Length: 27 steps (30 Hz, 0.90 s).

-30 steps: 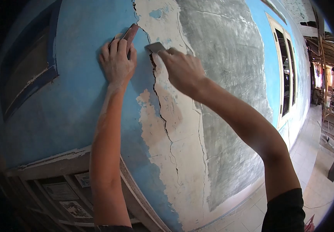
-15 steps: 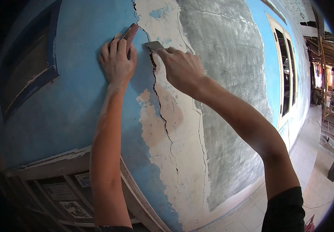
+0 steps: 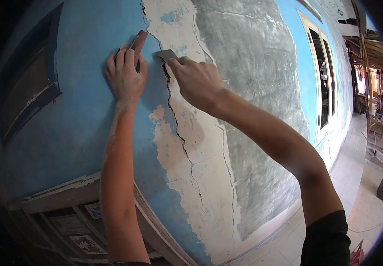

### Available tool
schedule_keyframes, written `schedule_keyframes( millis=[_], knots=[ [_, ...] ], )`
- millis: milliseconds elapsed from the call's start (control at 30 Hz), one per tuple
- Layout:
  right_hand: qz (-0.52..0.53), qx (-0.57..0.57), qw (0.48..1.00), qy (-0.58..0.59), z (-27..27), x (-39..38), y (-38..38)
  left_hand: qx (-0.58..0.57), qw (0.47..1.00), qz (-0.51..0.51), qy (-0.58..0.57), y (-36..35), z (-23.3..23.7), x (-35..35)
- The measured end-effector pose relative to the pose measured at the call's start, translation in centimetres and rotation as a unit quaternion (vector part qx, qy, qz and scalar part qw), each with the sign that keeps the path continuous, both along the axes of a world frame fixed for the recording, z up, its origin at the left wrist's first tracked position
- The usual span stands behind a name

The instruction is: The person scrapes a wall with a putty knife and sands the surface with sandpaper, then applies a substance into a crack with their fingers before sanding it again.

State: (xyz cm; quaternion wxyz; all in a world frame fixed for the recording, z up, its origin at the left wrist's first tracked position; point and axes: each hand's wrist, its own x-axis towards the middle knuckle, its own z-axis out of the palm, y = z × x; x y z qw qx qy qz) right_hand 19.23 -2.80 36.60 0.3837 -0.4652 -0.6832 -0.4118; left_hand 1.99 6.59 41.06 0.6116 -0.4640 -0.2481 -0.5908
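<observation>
My left hand (image 3: 126, 75) is wrapped round a reddish-brown block (image 3: 139, 44) against the blue painted wall (image 3: 85, 119), just left of a crack. My right hand (image 3: 196, 82) grips a scraper, whose flat grey metal blade (image 3: 167, 55) lies across the dark, jagged crack (image 3: 178, 128); its handle is hidden in my fist. The crack runs down through a pale stripped strip (image 3: 200, 155) of wall, widest just below the blade. A few centimetres of blue wall separate the block from the blade.
Grey plaster (image 3: 253, 66) covers the wall on the right, beside a cream window frame (image 3: 318, 84). A dark-framed opening (image 3: 29, 80) is at the upper left, and a wooden frame with panes (image 3: 67, 195) at the lower left. A tiled floor (image 3: 342, 168) runs along the right.
The whole view has shifted, so the wall and both hands appear slightly further left. Both hands keep their hold, and the blade stays at nearly the same place on the crack.
</observation>
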Motion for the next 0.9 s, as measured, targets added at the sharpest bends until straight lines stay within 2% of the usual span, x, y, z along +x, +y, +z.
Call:
schedule_keyframes(
  millis=[33,467,633,900],
  knots=[
    [0.005,0.032,0.999,-0.003,-0.1,0.3,0.7,0.000,1.000,0.010,-0.005,0.2,0.0,-0.1],
    [0.006,0.018,1.000,-0.003,0.8,0.6,0.9,-0.001,1.000,0.012,0.001,0.2,0.1,-0.1],
    [-0.002,0.025,1.000,0.011,2.4,1.4,1.2,-0.048,0.999,0.010,0.013,0.1,-0.1,-0.3],
    [-0.008,0.019,1.000,-0.011,1.0,1.4,0.9,-0.040,0.999,0.020,0.016,-0.2,0.0,0.0]
  ],
)
